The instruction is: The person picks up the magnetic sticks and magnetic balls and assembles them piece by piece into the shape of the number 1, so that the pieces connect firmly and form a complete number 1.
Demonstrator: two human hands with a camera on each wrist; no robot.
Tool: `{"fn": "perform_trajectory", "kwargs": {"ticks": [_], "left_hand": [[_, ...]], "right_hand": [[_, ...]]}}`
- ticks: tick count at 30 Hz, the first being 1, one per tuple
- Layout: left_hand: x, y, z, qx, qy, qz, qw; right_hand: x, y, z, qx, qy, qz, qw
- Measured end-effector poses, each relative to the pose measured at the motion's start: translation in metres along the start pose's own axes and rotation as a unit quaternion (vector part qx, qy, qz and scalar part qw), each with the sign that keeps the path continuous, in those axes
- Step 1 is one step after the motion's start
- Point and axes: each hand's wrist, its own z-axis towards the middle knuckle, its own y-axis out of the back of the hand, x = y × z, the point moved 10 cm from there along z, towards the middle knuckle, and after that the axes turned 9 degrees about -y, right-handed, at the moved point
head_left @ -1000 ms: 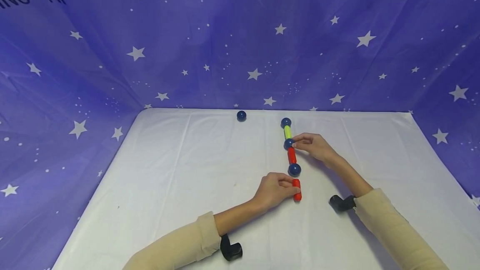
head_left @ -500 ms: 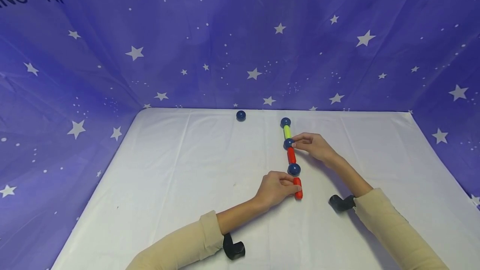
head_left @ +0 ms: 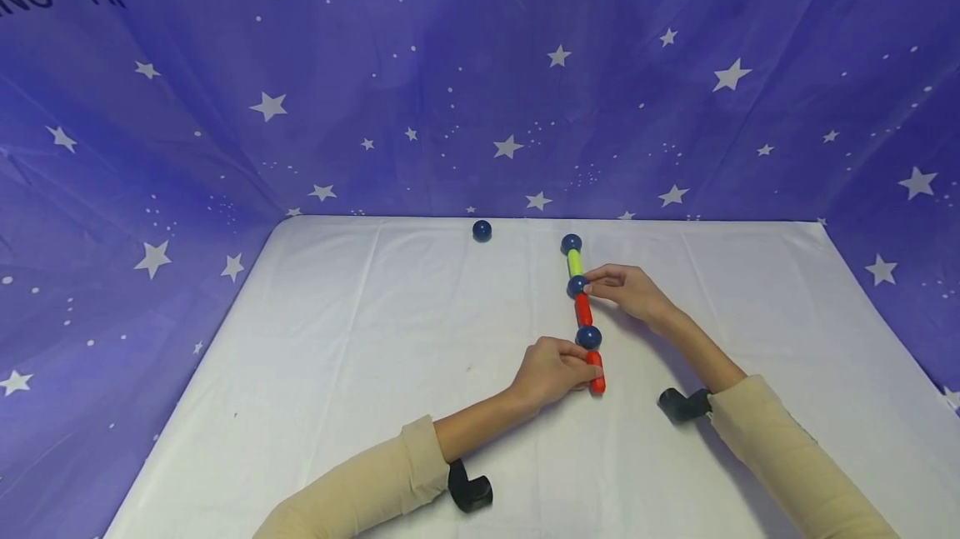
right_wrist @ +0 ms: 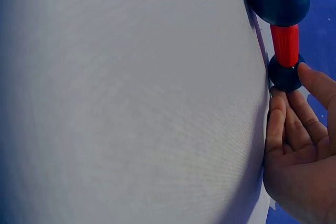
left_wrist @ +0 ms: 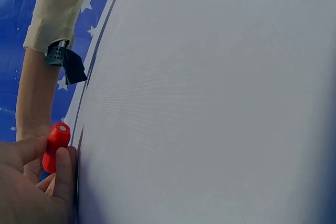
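Observation:
A chain lies on the white table in the head view: a far blue ball [head_left: 572, 243], a yellow-green rod [head_left: 574, 262], a middle blue ball [head_left: 576, 286], a red rod [head_left: 583, 310] and a near blue ball [head_left: 588, 337]. My right hand [head_left: 633, 296] pinches the middle ball [right_wrist: 283, 76] between thumb and fingers. With thumb and fingers, my left hand [head_left: 551, 371] holds a second red rod [head_left: 597, 386], in line with the chain. This rod's far end appears to meet the near ball. A pale round spot marks the rod's near end [left_wrist: 63, 128] in the left wrist view.
Left of the chain, a loose blue ball [head_left: 482, 231] sits by the back edge of the table [head_left: 337, 339]. A purple cloth with stars [head_left: 450, 106] rises behind and at the sides. Black camera mounts [head_left: 471, 491] stick out from both sleeves.
The left hand has moved the second red rod slightly away from the person, closing the gap to the near blue ball. The right hand has stayed on the middle ball.

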Motion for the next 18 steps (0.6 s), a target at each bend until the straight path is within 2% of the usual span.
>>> {"fn": "perform_trajectory", "kwargs": {"ticks": [8,18], "left_hand": [[0.0016,-0.0001,0.0024,0.001,0.014,-0.003,0.9999],[0.0008,0.0003,0.003,0.002,0.013,0.002,0.9999]], "right_hand": [[0.0008,0.0004,-0.0002,-0.002,0.007,-0.002,1.0],[0.0007,0.0007,0.0001,-0.004,0.007,-0.001,1.0]]}}
